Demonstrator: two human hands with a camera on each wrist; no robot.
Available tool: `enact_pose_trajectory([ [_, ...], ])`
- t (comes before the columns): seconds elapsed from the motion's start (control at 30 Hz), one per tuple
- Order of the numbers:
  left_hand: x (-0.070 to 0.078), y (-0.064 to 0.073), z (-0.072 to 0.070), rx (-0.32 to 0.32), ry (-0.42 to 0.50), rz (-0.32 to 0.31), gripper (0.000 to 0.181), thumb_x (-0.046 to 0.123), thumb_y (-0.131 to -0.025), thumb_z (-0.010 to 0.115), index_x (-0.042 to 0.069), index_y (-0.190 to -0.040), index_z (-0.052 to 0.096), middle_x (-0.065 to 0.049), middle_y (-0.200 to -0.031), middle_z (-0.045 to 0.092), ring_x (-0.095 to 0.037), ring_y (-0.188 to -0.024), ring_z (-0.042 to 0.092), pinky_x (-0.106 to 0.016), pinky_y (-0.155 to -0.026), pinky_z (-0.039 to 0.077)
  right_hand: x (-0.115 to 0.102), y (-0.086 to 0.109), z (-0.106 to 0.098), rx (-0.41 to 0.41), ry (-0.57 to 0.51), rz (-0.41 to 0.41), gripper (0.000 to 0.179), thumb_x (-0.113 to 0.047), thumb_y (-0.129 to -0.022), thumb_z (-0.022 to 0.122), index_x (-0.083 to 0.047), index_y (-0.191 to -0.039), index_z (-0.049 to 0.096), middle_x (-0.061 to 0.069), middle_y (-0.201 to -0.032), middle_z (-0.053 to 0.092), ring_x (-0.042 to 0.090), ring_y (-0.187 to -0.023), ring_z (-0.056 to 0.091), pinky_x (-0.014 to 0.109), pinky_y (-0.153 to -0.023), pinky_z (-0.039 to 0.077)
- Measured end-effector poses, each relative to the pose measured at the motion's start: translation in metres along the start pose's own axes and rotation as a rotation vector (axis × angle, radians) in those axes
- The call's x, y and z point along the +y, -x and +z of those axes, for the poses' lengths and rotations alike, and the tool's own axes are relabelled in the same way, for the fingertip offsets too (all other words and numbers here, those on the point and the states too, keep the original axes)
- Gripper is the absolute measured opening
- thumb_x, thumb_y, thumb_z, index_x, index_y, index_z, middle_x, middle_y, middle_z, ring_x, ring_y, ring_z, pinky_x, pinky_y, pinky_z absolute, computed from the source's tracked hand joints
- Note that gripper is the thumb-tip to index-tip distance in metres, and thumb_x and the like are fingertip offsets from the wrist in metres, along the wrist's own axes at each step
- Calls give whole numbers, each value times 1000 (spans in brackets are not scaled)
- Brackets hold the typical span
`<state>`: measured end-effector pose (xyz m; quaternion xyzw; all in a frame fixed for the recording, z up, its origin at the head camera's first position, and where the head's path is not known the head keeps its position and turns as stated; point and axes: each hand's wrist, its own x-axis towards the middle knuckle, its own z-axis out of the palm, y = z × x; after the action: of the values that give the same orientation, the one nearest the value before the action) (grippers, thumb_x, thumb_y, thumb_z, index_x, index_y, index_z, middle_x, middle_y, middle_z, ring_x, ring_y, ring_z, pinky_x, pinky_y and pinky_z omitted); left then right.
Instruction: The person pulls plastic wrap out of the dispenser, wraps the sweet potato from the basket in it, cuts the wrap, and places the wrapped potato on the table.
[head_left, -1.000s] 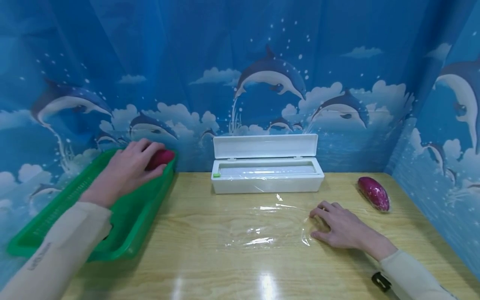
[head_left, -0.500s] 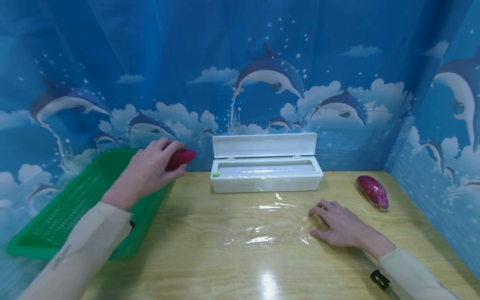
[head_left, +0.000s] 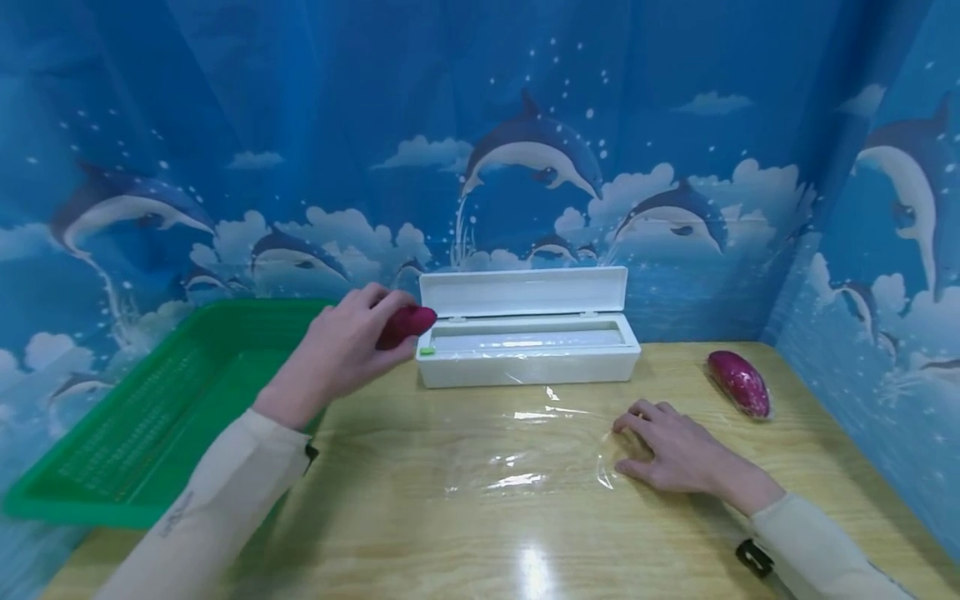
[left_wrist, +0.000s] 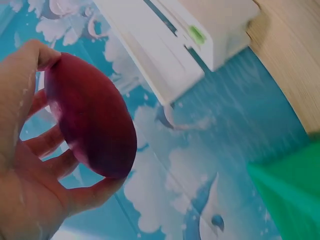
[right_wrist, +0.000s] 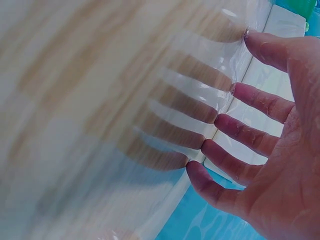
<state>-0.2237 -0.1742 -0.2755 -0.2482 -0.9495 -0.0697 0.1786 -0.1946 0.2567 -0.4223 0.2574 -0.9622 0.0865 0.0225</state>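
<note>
My left hand (head_left: 348, 354) grips a smooth, oval, purple-red piece of produce (left_wrist: 92, 117), with thumb and fingers at its ends and sides. In the head view it hangs above the table, near the left end of the white cling film box (head_left: 528, 367). A sheet of cling film (head_left: 517, 481) stretches from this box over the tabletop. At the sheet's right edge, my right hand (head_left: 678, 450) rests its spread fingertips on the film, as the right wrist view also shows. A similar purple-red item wrapped in film (head_left: 738, 383) lies beyond that hand.
To the left stands a green plastic basket (head_left: 45, 497), partly behind the left arm. The box's white lid (head_left: 525, 292) is raised against the dolphin-print curtain (head_left: 337, 125). A green slider (head_left: 427, 351) sits at the box's left end. The wooden table (head_left: 420, 542) reflects light.
My left hand has lifted the purple-red produce out of the green basket and carried it right, toward the box. The right hand has stayed on the film's edge.
</note>
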Motion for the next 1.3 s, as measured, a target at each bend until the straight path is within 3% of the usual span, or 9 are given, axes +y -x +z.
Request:
enact_pose_trajectory([
  [0.23, 18, -4, 15, 1, 36, 36, 52, 33, -88, 80, 18, -134, 62, -14, -122, 66, -32, -105, 64, -47, -78, 63, -1, 1, 1, 13, 3, 0, 45, -50, -85, 77, -20, -118, 68, 5, -118, 63, 26, -101, 62, 50, -80, 56],
  [0.5, 37, -6, 43, -20, 88, 49, 47, 37, -90, 76, 21, -132, 64, -9, -120, 67, -27, -102, 64, -43, -78, 61, 0, 0, 3, 35, 14, -8, 46, -51, -84, 77, -21, -117, 68, 4, -117, 63, 26, -100, 62, 48, -76, 56],
  [0.77, 58, -8, 68, -73, 128, 90, 43, 37, -92, 73, 22, -132, 63, -6, -120, 67, -21, -99, 65, -36, -78, 61, -1, 0, 2, 34, 12, -5, 46, -52, -84, 77, -21, -117, 68, 4, -117, 63, 26, -100, 62, 47, -75, 56],
  [0.93, 70, -9, 82, -121, 152, 79, 45, 41, -94, 69, 23, -136, 62, -5, -120, 67, -18, -98, 64, -32, -78, 60, -2, 0, 1, 32, 12, -5, 46, -54, -85, 76, -22, -117, 68, 3, -117, 63, 24, -99, 61, 46, -74, 56],
  [1.1, 81, -12, 97, -160, 210, 82, 45, 39, -94, 69, 21, -134, 63, -4, -120, 67, -17, -100, 62, -32, -82, 58, -3, 0, 1, 25, 12, 1, 46, -52, -85, 77, -21, -117, 68, 4, -117, 63, 25, -100, 61, 47, -75, 56],
  [1.3, 93, -15, 117, -176, 208, 98, 44, 39, -92, 70, 19, -131, 65, -4, -123, 68, -17, -99, 63, -31, -83, 56, -3, 0, 1, 31, 12, 6, 46, -50, -84, 78, -20, -118, 68, 4, -117, 63, 25, -99, 61, 48, -76, 56],
])
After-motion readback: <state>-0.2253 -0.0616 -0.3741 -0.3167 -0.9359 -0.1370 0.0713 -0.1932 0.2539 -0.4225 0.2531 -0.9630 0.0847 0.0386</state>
